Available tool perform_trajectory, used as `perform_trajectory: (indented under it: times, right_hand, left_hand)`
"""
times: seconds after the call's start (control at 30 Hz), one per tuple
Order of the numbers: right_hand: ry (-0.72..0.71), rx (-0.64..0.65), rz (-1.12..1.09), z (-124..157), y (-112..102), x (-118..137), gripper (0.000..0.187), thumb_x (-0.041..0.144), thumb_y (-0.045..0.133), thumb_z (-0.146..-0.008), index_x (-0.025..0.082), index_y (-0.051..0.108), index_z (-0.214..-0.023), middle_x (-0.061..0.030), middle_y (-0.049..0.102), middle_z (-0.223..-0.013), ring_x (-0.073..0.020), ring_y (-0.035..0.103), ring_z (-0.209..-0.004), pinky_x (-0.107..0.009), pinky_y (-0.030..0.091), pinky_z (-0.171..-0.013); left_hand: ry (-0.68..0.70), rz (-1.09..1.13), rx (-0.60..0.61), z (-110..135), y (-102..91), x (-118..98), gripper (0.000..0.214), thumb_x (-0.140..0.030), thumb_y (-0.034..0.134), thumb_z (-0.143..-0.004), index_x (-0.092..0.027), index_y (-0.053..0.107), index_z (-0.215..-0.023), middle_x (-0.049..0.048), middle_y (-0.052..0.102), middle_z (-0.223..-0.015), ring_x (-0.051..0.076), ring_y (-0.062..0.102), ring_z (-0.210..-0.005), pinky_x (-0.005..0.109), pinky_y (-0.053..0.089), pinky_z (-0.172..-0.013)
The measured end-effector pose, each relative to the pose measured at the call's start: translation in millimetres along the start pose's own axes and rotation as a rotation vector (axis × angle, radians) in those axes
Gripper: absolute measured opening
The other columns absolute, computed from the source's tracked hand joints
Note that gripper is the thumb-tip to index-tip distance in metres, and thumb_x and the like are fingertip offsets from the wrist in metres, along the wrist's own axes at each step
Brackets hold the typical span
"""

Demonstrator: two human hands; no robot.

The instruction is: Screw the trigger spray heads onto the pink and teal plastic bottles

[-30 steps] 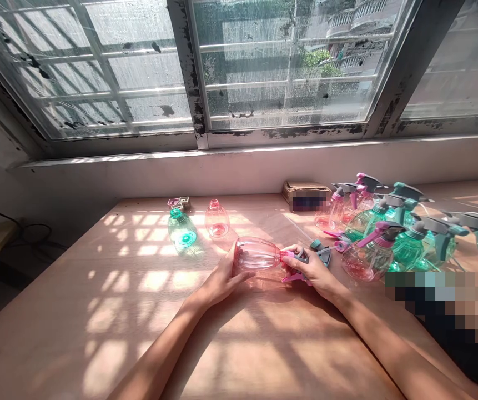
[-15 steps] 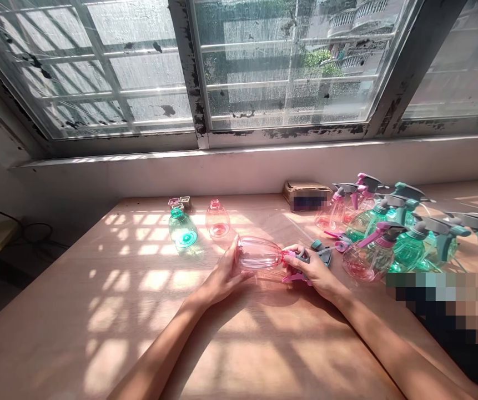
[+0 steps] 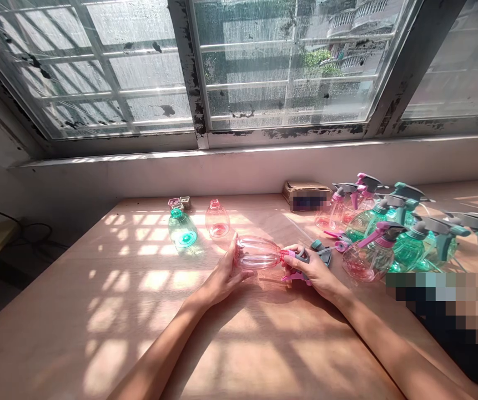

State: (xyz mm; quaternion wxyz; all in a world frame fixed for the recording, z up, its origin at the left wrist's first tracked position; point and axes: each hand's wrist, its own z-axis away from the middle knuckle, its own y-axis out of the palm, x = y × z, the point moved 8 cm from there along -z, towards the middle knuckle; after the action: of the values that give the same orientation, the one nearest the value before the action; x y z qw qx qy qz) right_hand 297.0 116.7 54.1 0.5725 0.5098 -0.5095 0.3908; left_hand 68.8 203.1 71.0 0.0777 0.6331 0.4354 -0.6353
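A clear pink bottle [image 3: 259, 253] lies sideways between my two hands, its neck pointing right. My left hand [image 3: 226, 272] is closed around the bottle's base. At the neck, my right hand [image 3: 305, 266] grips a pink and grey trigger spray head [image 3: 292, 269], which meets the bottle's mouth; my fingers hide part of it. Just past my right hand, a green and grey spray head [image 3: 322, 251] rests on the table, with a pink and grey one [image 3: 342, 243] beside it.
A headless green bottle [image 3: 182, 230] and pink bottle [image 3: 217, 219] stand at the back left, near small square pieces [image 3: 179, 202]. A cardboard box [image 3: 307, 195] sits by the wall. Several assembled spray bottles [image 3: 367, 258] crowd the right, above a blurred patch [image 3: 463, 316].
The bottle and my left hand have shifted very slightly left. My right hand stays at the neck with the spray head; the other things are where they were.
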Motion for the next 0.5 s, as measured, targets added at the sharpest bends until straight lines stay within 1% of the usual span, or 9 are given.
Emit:
perform_trajectory:
  times: [0.07,0.1,0.13,0.2,0.27,0.3,0.33,0.43,0.5]
  right_hand:
    - [0.002,0.000,0.006,0.3,0.3,0.4,0.047,0.058,0.098,-0.079,0.021,0.076,-0.097,0.0033,0.076,-0.074,-0.0177,0.071,-0.061,-0.032,0.058,-0.060]
    - [0.004,0.005,0.011,0.4,0.7,0.1,0.045,0.055,0.098,-0.081,0.020,0.076,-0.099,0.0039,0.076,-0.073,-0.0170,0.070,-0.061,-0.031,0.059,-0.060]
    - [0.006,0.013,0.016,0.6,1.2,-0.5,0.040,0.050,0.096,-0.085,0.020,0.075,-0.100,0.0047,0.075,-0.073,-0.0162,0.070,-0.060,-0.031,0.060,-0.060]
    - [0.015,0.031,0.025,1.2,2.1,-2.3,0.027,0.040,0.090,-0.095,0.019,0.075,-0.103,0.0060,0.073,-0.074,-0.0150,0.070,-0.061,-0.030,0.062,-0.061]
    - [0.028,0.045,0.030,1.9,2.7,-4.2,0.017,0.033,0.082,-0.102,0.019,0.074,-0.105,0.0057,0.072,-0.079,-0.0145,0.070,-0.063,-0.030,0.064,-0.062]
    - [0.035,0.050,0.031,2.3,2.9,-5.0,0.015,0.032,0.080,-0.104,0.018,0.074,-0.106,0.0049,0.073,-0.082,-0.0145,0.071,-0.065,-0.030,0.064,-0.063]
    - [0.041,0.055,0.032,2.6,3.1,-5.7,0.015,0.032,0.079,-0.105,0.018,0.074,-0.107,0.0040,0.073,-0.085,-0.0146,0.072,-0.067,-0.030,0.065,-0.063]
    - [0.051,0.066,0.037,3.1,3.2,-7.1,0.016,0.032,0.078,-0.106,0.017,0.074,-0.109,0.0019,0.075,-0.091,-0.0157,0.074,-0.071,-0.031,0.066,-0.065]
    - [0.051,0.069,0.042,3.0,2.9,-8.0,0.016,0.033,0.078,-0.106,0.018,0.074,-0.110,0.0015,0.075,-0.093,-0.0160,0.074,-0.073,-0.032,0.066,-0.066]
  left_hand:
    - [-0.029,-0.009,0.009,0.7,0.2,0.8,0.112,-0.054,0.081,-0.096,-0.030,0.010,-0.179,0.0182,0.038,-0.180,0.043,0.032,-0.167,0.063,0.024,-0.138]
    - [-0.045,-0.014,0.012,0.7,-0.1,0.2,0.110,-0.056,0.081,-0.096,-0.029,0.015,-0.179,0.0182,0.035,-0.182,0.044,0.028,-0.169,0.064,0.022,-0.138]
    - [-0.055,-0.016,0.013,0.4,-0.5,-1.1,0.104,-0.058,0.080,-0.096,-0.029,0.022,-0.177,0.0179,0.036,-0.181,0.045,0.027,-0.169,0.065,0.021,-0.138]
    - [-0.057,-0.020,0.019,-0.9,-0.6,-4.8,0.086,-0.059,0.074,-0.100,-0.028,0.037,-0.171,0.0169,0.046,-0.176,0.046,0.037,-0.165,0.065,0.028,-0.136]
    - [-0.044,-0.030,0.021,-2.2,-0.5,-7.4,0.078,-0.057,0.075,-0.100,-0.028,0.045,-0.166,0.0157,0.054,-0.170,0.045,0.046,-0.159,0.063,0.034,-0.134]
    - [-0.038,-0.036,0.016,-2.4,-0.7,-7.6,0.081,-0.056,0.077,-0.099,-0.027,0.044,-0.167,0.0159,0.053,-0.170,0.045,0.045,-0.159,0.062,0.033,-0.134]
    - [-0.034,-0.041,0.010,-2.3,-1.1,-6.9,0.086,-0.054,0.077,-0.099,-0.027,0.039,-0.170,0.0165,0.049,-0.173,0.045,0.042,-0.162,0.062,0.030,-0.135]
    - [-0.036,-0.043,0.006,-0.2,-1.2,-2.6,0.103,-0.053,0.078,-0.098,-0.028,0.019,-0.178,0.0173,0.032,-0.184,0.044,0.030,-0.169,0.063,0.023,-0.138]
    - [-0.047,-0.039,0.012,1.4,-0.9,-0.3,0.110,-0.055,0.081,-0.095,-0.030,0.015,-0.179,0.0169,0.028,-0.186,0.044,0.026,-0.170,0.063,0.021,-0.139]
